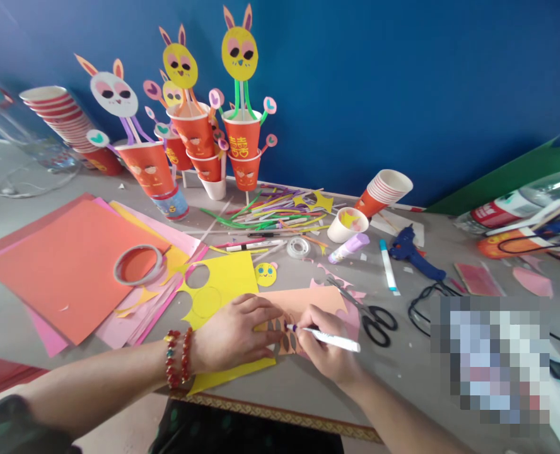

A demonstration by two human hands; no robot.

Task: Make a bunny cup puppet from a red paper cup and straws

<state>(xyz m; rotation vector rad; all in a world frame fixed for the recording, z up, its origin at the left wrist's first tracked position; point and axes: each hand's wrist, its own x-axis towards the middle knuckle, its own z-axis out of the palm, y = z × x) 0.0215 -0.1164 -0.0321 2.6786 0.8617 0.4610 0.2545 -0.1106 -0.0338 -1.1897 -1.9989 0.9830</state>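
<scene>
My right hand point(332, 353) grips a white marker point(335, 340), its dark tip down at a peach sheet of paper point(313, 299). Several leaf-shaped holes are cut through that sheet near the tip. Flat across the sheet's left part lies my left hand point(230, 331), fingers stretched out and holding nothing. Under it and to its left is a yellow sheet point(237, 271) with round cut-outs and a drawn circle. A small yellow paper face point(265, 273) rests just beyond the peach sheet. Black-handled scissors point(379, 323) lie to the right, blades beside pink paper scraps.
Red cups with paper rabbit figures point(239, 53) stand along the blue wall. Coloured stems point(270, 211), a tape roll point(299, 247), a glue stick point(349, 248) and a blue glue gun point(415, 255) lie beyond my hands. Orange paper point(72, 252) with a larger tape ring point(138, 265) is at left.
</scene>
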